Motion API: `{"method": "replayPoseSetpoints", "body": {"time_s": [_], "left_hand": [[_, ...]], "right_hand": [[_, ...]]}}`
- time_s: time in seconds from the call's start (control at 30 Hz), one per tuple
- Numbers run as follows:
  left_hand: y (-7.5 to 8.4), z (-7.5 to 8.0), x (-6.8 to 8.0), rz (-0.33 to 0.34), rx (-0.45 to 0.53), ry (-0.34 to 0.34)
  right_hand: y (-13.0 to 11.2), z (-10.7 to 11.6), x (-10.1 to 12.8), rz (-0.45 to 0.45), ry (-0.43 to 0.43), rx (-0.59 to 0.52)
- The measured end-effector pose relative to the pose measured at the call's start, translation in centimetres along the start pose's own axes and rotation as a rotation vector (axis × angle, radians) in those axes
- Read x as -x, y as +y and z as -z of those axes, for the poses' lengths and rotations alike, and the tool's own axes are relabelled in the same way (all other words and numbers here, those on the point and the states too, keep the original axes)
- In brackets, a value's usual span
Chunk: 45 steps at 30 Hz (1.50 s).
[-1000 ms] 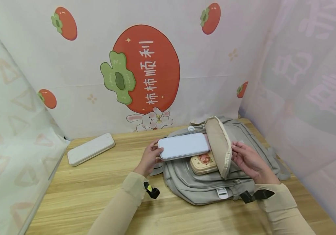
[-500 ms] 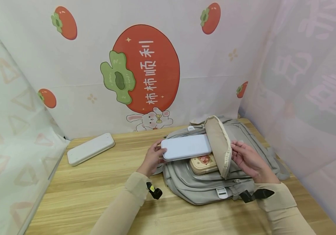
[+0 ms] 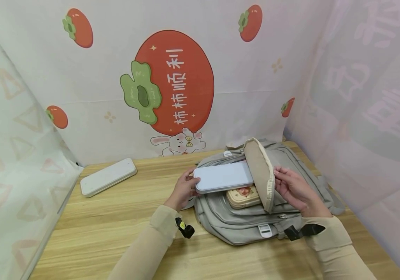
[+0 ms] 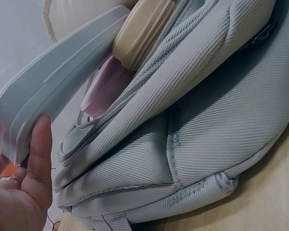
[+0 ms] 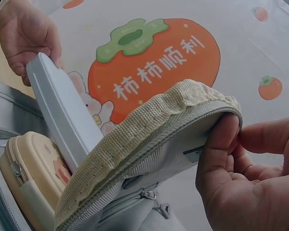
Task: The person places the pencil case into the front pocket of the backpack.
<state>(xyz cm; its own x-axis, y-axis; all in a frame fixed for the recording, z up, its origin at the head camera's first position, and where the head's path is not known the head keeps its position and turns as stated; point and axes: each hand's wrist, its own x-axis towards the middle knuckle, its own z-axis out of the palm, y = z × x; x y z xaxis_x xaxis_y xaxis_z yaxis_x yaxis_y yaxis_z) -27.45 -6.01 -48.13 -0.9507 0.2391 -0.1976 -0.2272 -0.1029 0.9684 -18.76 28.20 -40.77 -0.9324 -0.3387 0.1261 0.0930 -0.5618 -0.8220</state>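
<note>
A white flat case (image 3: 108,177) lies on the wooden table (image 3: 123,237) at about nine o'clock, well apart from everything else, its long side tilted toward the back. Behind it hangs a backdrop (image 3: 172,83) printed with a large red persimmon, smaller persimmons at ten, twelve and two o'clock (one more low at nine), and a white rabbit (image 3: 180,143) beneath.

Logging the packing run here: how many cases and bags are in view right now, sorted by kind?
Pale blue flat case, held by the left hand: 1
White flat case on the table: 1
Beige zipped case in the bag: 1
Grey backpack, flap held by the right hand: 1
Total: 4
</note>
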Motion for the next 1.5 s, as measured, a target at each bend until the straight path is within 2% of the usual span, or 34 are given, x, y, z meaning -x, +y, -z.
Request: {"method": "replayPoseSetpoints", "body": {"time_s": [0.5, 0.77, 1.1, 1.5], "left_hand": [[0.2, -0.5, 0.5, 0.046, 0.007, -0.056], [-0.2, -0.9, 0.6, 0.051, 0.011, -0.045], [-0.5, -0.2, 0.8, 0.035, 0.007, -0.043], [-0.3, -0.3, 1.0, 0.055, -0.005, -0.038]], "right_hand": [[0.2, -1.3, -1.0, -0.011, 0.025, 0.015], [0.4, -1.6, -1.4, -0.007, 0.023, 0.014], [0.2, -1.3, -0.9, 0.06, 0.094, 0.157], [0.2, -1.1, -0.7, 0.04, 0.051, 0.12]]}}
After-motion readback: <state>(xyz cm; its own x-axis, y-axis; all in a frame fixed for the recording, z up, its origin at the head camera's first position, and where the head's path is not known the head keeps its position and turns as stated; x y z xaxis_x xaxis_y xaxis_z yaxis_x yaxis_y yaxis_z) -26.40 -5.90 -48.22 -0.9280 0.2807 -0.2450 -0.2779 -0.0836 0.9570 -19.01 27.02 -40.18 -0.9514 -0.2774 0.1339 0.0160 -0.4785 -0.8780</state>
